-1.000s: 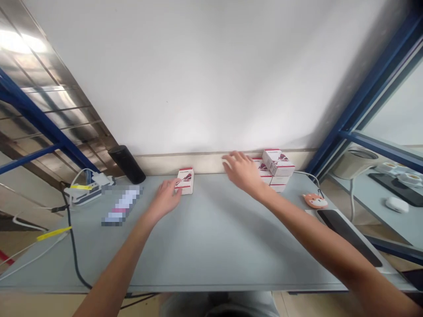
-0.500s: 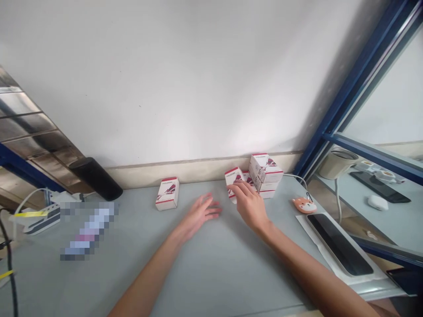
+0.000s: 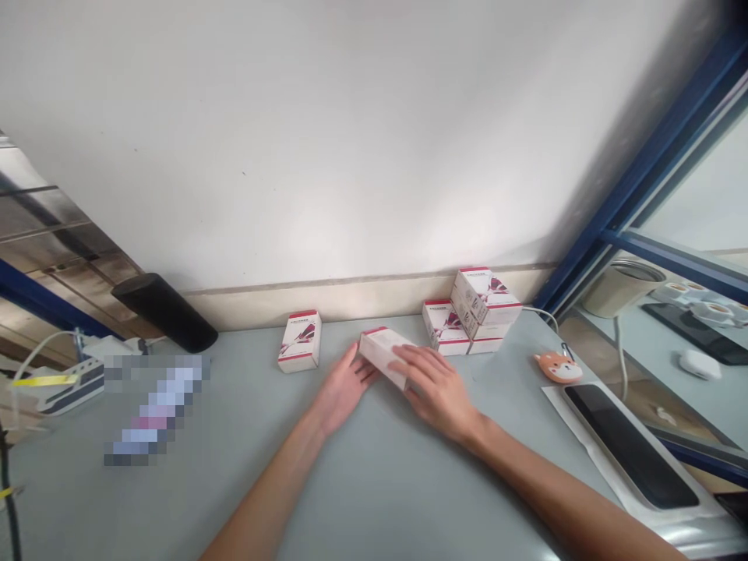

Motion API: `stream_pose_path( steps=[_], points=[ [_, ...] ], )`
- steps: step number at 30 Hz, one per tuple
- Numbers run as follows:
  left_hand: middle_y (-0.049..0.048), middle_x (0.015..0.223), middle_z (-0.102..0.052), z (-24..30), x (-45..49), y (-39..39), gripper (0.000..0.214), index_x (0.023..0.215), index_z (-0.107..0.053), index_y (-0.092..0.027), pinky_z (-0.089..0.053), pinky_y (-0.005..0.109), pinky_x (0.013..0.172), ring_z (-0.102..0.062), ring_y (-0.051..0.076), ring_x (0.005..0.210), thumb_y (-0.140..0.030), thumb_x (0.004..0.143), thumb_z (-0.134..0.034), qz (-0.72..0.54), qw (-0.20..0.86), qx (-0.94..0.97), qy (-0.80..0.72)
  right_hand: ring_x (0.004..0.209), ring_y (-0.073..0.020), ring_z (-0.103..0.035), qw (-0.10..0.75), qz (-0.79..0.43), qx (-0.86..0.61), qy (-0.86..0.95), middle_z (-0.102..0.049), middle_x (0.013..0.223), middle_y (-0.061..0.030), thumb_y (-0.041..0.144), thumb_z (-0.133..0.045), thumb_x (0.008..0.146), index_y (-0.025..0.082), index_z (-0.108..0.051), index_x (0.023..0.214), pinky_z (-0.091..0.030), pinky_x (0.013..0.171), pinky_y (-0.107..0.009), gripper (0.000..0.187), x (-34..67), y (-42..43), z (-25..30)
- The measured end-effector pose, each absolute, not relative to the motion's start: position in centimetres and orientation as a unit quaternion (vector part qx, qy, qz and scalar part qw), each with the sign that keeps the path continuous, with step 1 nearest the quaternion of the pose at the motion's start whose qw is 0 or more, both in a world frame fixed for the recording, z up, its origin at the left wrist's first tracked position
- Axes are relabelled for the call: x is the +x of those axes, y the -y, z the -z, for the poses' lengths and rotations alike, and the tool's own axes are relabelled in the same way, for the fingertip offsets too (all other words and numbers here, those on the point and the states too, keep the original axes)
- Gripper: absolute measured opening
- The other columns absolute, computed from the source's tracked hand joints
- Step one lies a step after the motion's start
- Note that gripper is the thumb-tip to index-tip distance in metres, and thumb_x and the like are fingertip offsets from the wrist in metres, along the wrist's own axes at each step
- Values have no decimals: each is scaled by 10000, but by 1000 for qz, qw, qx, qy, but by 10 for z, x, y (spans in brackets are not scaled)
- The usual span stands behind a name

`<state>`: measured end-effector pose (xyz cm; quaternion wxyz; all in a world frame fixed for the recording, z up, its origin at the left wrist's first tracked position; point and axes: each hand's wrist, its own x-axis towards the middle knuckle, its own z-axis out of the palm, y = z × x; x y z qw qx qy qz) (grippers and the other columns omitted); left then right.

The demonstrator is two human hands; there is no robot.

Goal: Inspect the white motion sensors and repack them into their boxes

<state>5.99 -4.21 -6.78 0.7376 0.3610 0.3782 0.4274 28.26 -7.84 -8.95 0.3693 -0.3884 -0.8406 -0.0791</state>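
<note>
A white carton with red edges (image 3: 382, 357) lies tilted on the grey tabletop (image 3: 374, 499), held between both hands. My left hand (image 3: 344, 389) presses its left end. My right hand (image 3: 435, 392) covers its right end, with the fingers over the top. To the left of my left hand, a matching carton (image 3: 300, 341) stands alone by the wall. Beyond my right hand, more matching cartons (image 3: 445, 327) sit with another (image 3: 485, 296) stacked on top. The lower cartons are partly hidden.
A black cylindrical speaker (image 3: 164, 312) and a white power strip (image 3: 64, 386) stand at the left, near a pixelated object (image 3: 157, 409). At the right are an orange fox-shaped mouse (image 3: 558, 368), a dark tablet on a white mat (image 3: 628, 444), and a blue metal frame (image 3: 636, 187).
The front carton from the right group has moved left and toward me, and now lies between both hands. My left hand has closed in on it. The view has shifted slightly.
</note>
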Motion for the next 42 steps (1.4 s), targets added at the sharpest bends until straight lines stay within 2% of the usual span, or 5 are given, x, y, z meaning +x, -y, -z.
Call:
stream_pose_path(
  steps=[7,13,18,34,42],
  points=[
    [71,1294,-741,57,60,58,832,1547,-421,-311,-567,415,1072,-719,268,1220,-385,854,-875,-560,534,464,-431,1417,-257,-594,404,-8,-272,873,-674,1437,-143,295,-688,1014,225,-582,1440,-544,1150,-439,445,271,99,74],
    [118,1477,-664,69,63,80,766,1590,-408,-320,-526,481,1166,-647,291,1362,-186,920,-756,-477,269,771,-326,1511,-341,-494,450,41,-355,818,-541,1580,-201,417,-656,1041,243,-372,1654,-478,1203,-568,697,286,92,69],
    [152,1449,-657,74,64,77,819,1641,-339,-299,-578,533,1104,-650,324,1339,-133,922,-697,-457,133,840,-261,1382,-275,-628,385,-28,-333,860,-637,1501,-166,578,-517,1070,248,-406,1627,-557,1123,-447,657,291,86,67],
    [167,1370,-639,68,71,81,842,1627,-332,-256,-583,551,1069,-607,314,1340,29,863,-541,-437,112,862,-234,1179,-256,-743,418,-23,-319,851,-734,1371,-158,614,-536,1052,227,-537,1508,-621,965,-399,598,298,87,60],
    [131,1336,-660,66,77,91,672,1383,-562,-306,-585,558,1066,-645,305,1272,34,804,-554,-358,-2,917,-177,684,-168,-681,547,-259,-426,673,-724,807,-2,471,-457,1118,269,-645,1273,-588,681,-302,317,295,93,60]
  ],
)
